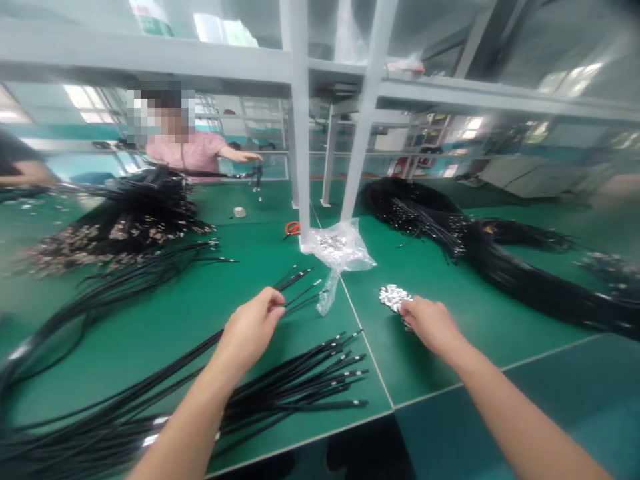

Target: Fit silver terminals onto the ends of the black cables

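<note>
The step in hand appears to be the picking up of small silvery pieces (393, 297) while a few black cables (200, 350) are kept ready in the other hand. The left hand (254, 327) is closed around these cables, whose light-tipped ends project past the fingers toward the far right. The right hand (433, 323) is at the near right edge of the pile of silvery pieces, thumb and fingers drawn together; whether a piece is pinched between them cannot be told, as the fingertips are partly hidden. In this inspector's judgement, the next move calls for a sure pinch on a single piece and a steady grip on the cables. As to position, the pile lies on the green tabletop (370, 320), just beyond and to the left of the right hand, well apart from the left hand. A clear plastic bag (345, 250) holding similar pieces lies on the far side, between the two hands. A loose bundle of cables (270, 387) lies on the near side, beside the left forearm.
</note>
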`<action>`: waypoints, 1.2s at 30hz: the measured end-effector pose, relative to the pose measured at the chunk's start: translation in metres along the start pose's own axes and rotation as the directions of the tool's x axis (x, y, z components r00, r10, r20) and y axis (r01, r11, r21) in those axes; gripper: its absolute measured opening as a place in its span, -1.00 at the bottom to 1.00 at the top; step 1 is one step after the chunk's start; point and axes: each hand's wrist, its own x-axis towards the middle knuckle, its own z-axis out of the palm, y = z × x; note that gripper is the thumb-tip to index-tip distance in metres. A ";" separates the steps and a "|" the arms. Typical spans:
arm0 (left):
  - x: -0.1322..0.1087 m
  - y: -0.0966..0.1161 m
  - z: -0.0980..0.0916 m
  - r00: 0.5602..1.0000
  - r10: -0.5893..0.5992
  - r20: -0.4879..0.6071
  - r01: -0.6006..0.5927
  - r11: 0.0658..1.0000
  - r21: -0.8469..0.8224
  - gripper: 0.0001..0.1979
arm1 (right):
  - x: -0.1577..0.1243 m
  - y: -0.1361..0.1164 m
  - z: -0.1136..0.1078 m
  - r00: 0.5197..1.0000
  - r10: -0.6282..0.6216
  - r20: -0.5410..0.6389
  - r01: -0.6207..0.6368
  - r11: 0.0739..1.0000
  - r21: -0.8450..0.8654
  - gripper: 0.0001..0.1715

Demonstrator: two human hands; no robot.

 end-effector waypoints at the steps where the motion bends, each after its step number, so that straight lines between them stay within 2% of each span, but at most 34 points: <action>1: -0.005 0.002 -0.001 1.000 0.021 -0.007 -0.022 0.998 -0.051 -0.85 | 0.002 0.000 -0.002 1.000 -0.024 0.014 0.024 1.000 -0.008 -0.83; 3: -0.014 0.005 -0.004 0.999 0.041 -0.007 -0.042 0.993 -0.114 -0.83 | 0.006 0.000 -0.006 0.997 -0.062 0.039 0.062 0.998 -0.010 -0.82; 7: -0.027 0.010 -0.005 0.998 0.057 0.008 -0.055 0.990 -0.130 -0.79 | 0.009 0.002 -0.010 0.996 -0.087 0.036 0.086 0.995 0.042 -0.84; 10: -0.034 0.011 -0.004 0.998 0.061 0.001 -0.061 0.989 -0.135 -0.77 | 0.007 0.004 -0.013 0.998 -0.060 -0.015 0.062 0.986 0.152 -0.86; 13: -0.043 0.015 -0.001 0.995 0.103 -0.015 -0.104 0.982 -0.159 -0.78 | 0.001 -0.001 -0.018 0.999 0.001 -0.041 0.013 0.943 0.331 -0.92; 18: -0.065 0.040 0.003 0.973 0.226 0.046 -0.206 0.941 -0.267 -0.84 | -0.020 -0.038 -0.024 0.999 -0.021 0.031 -0.003 0.773 0.635 -0.84; 21: -0.076 0.056 0.006 0.958 0.284 0.042 -0.259 0.917 -0.302 -0.82 | -0.036 -0.068 -0.023 0.992 -0.080 0.101 -0.035 0.591 0.806 -0.83; 23: -0.080 0.061 0.009 0.955 0.294 0.028 -0.274 0.919 -0.284 -0.81 | -0.045 -0.085 -0.020 0.976 -0.132 0.175 -0.099 0.446 0.890 -0.85; 24: -0.081 0.062 0.010 0.956 0.293 0.025 -0.276 0.924 -0.266 -0.81 | -0.049 -0.091 -0.019 0.965 -0.157 0.208 -0.129 0.405 0.905 -0.87; 26: -0.082 0.061 0.013 0.958 0.285 0.024 -0.274 0.937 -0.217 -0.79 | -0.055 -0.101 -0.020 0.950 -0.189 0.248 -0.153 0.414 0.898 -0.92; 28: -0.081 0.060 0.015 0.962 0.270 0.033 -0.261 0.952 -0.162 -0.78 | -0.058 -0.106 -0.023 0.945 -0.206 0.252 -0.126 0.484 0.866 -0.98; 32: -0.079 0.062 0.019 0.969 0.239 0.064 -0.235 0.970 -0.060 -0.78 | -0.060 -0.109 -0.033 0.947 -0.239 0.215 -0.018 0.628 0.778 -0.91; 36: -0.079 0.064 0.021 0.969 0.233 0.087 -0.235 0.972 0.005 -0.77 | -0.061 -0.110 -0.037 0.945 -0.258 0.201 0.031 0.682 0.730 -0.90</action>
